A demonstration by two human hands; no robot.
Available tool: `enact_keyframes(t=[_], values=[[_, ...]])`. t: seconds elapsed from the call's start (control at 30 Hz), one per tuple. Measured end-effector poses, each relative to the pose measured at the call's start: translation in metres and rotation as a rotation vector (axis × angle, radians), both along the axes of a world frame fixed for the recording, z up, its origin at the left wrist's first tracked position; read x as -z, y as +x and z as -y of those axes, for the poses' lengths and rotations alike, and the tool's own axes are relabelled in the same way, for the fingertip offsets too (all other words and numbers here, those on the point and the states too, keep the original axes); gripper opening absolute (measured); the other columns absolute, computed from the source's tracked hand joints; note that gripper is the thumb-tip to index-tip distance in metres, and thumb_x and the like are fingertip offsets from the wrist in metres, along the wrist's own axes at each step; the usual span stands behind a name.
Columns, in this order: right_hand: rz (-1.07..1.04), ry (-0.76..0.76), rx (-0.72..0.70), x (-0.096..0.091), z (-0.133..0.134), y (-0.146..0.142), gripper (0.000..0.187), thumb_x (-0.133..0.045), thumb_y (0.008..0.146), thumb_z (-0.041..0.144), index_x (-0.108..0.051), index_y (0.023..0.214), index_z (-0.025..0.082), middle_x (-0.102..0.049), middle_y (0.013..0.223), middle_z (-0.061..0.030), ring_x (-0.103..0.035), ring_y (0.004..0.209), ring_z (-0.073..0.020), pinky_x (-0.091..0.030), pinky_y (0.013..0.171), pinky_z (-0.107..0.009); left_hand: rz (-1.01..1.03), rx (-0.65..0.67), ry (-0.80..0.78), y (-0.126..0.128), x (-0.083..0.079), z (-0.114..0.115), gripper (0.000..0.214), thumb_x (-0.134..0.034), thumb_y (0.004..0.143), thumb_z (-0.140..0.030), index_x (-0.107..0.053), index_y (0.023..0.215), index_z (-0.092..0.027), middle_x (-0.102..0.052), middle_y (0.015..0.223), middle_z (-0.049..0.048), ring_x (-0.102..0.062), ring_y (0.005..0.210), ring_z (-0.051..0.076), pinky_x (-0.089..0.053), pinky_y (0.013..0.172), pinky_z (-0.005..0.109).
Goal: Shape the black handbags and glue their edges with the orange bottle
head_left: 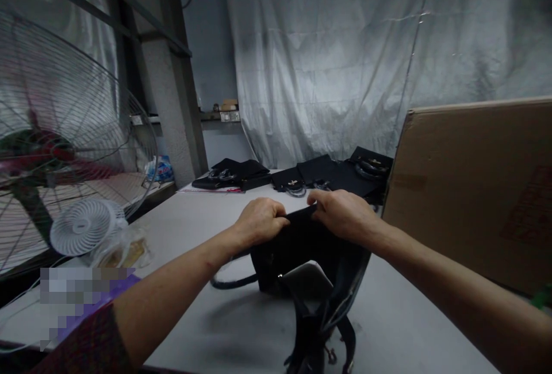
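Observation:
A black handbag (276,259) stands on the white table in front of me, its mouth facing my side. My left hand (262,220) pinches the bag's far upper edge, fingers closed over it. A short way to the right, my right hand (345,214) grips the same edge, thumb and fingers bent around it. Inside the opening a pale, flat panel (308,279) shows; I cannot tell what it is. One plastic-wrapped handle (235,283) sticks out to the left. Straps and small metal fittings hang down at the near side, partly blurred.
Several black bags (332,173) lie along the table's (202,213) far side. A large cardboard box (470,184) stands at the right. At the left are a small white fan (86,226), a big caged fan (56,150) and a clear plastic bag (129,250). A silver sheet (319,64) hangs behind.

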State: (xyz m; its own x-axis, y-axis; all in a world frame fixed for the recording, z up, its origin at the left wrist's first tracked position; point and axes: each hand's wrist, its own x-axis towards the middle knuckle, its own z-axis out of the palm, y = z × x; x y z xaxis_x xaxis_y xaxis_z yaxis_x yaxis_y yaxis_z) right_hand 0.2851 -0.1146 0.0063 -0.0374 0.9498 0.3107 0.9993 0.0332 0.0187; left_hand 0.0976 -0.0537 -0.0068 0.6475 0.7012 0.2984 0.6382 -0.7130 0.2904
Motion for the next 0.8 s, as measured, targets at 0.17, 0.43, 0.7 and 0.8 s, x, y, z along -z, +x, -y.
enact_keyframes(t=[0.17, 0.43, 0.7, 0.8], values=[[0.047, 0.016, 0.045, 0.0, 0.001, 0.004, 0.03, -0.054, 0.082, 0.032, -0.062, 0.109, 0.024, -0.071, 0.09, -0.0076, -0.066, 0.081, -0.0235, -0.038, 0.061, -0.028, 0.009, -0.019, -0.033, -0.004, 0.001, 0.0, 0.018, -0.059, 0.075, -0.031, -0.071, 0.069, -0.019, -0.062, 0.059, 0.0003, -0.052, 0.059, 0.014, -0.031, 0.056, 0.025], [0.047, 0.001, 0.063, -0.002, -0.005, 0.003, 0.031, -0.05, 0.083, 0.031, -0.068, 0.108, 0.029, -0.072, 0.095, -0.0082, -0.066, 0.089, -0.0257, -0.044, 0.067, -0.031, 0.006, -0.022, -0.063, -0.006, 0.0, 0.002, 0.019, -0.058, 0.075, -0.03, -0.07, 0.067, -0.018, -0.063, 0.062, 0.0009, -0.052, 0.06, 0.014, -0.031, 0.055, 0.025], [0.017, 0.018, 0.025, -0.001, -0.009, 0.008, 0.027, -0.052, 0.082, 0.032, -0.071, 0.101, 0.03, -0.073, 0.096, -0.0044, -0.066, 0.09, -0.0226, -0.043, 0.068, -0.029, 0.029, -0.018, -0.055, -0.006, 0.002, 0.0, 0.019, -0.058, 0.075, -0.03, -0.07, 0.068, -0.018, -0.063, 0.062, 0.001, -0.053, 0.061, 0.014, -0.032, 0.055, 0.024], [0.01, 0.008, 0.037, -0.001, -0.009, 0.008, 0.026, -0.052, 0.082, 0.031, -0.072, 0.098, 0.029, -0.073, 0.093, -0.0041, -0.066, 0.087, -0.0218, -0.042, 0.066, -0.028, 0.034, -0.021, -0.039, -0.006, 0.004, 0.001, 0.018, -0.058, 0.075, -0.031, -0.069, 0.068, -0.018, -0.063, 0.062, 0.0007, -0.053, 0.061, 0.014, -0.031, 0.055, 0.025]])
